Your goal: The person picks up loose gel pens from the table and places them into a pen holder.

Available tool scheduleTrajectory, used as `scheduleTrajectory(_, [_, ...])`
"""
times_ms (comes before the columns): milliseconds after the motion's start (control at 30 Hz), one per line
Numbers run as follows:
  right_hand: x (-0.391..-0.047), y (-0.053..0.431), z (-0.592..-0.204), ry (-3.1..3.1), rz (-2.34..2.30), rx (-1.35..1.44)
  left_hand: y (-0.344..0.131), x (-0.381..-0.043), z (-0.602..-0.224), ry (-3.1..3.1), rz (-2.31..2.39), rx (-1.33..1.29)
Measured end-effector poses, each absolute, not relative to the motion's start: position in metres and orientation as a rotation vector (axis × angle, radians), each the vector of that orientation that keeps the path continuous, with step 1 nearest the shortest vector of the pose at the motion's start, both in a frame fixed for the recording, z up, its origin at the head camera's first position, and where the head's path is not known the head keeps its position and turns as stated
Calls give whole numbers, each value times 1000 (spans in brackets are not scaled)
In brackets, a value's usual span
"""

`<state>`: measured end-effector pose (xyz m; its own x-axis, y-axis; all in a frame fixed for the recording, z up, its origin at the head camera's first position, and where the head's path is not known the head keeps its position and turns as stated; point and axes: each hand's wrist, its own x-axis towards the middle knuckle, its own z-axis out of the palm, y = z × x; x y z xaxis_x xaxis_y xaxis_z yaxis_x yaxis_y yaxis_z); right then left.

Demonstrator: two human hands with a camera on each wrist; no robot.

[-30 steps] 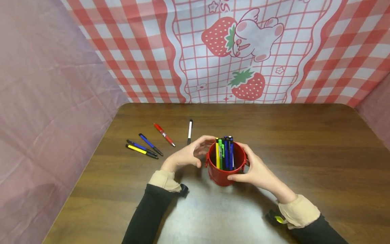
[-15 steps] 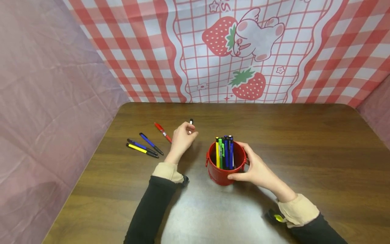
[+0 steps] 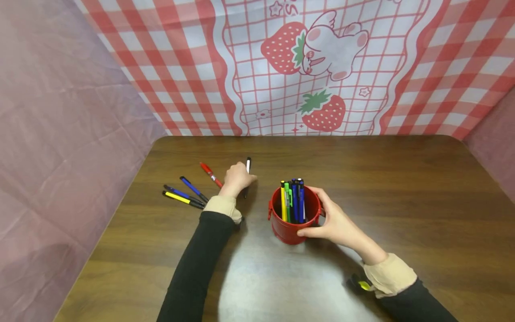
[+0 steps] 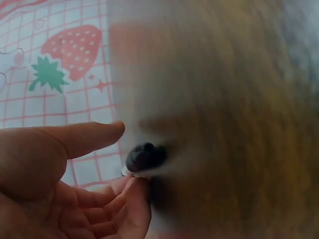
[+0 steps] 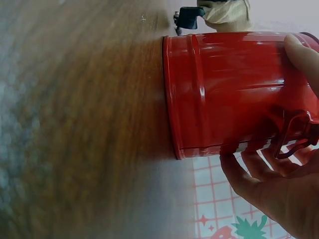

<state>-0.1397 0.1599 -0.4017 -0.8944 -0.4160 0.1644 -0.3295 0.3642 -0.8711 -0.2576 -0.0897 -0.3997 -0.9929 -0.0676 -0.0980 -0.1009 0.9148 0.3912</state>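
With twelve o'clock at the far edge of the table, we find the left hand at ten o'clock from the red bucket, covering part of a white pen; only its top and dark tip show clearly. In the left wrist view the thumb stands apart from the bent fingers, which reach the pen, and the wood behind is blurred. The right hand clasps the bucket from three o'clock; its fingers, mostly hidden in the head view, show from the wrist beside the side handle. We cannot count the upright pens inside, their lower parts being out of sight. The left hand hides the lower end of the red pen. Toward nine o'clock, two blue pens and a yellow pen lie by the beige cuff, which may overlap their near ends.
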Motion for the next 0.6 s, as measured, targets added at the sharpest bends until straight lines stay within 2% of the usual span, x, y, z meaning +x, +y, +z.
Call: scheduleTrajectory(600, [-140,159,-402,2508,-1613,-711,-92,-259,-400,2982,603,-106])
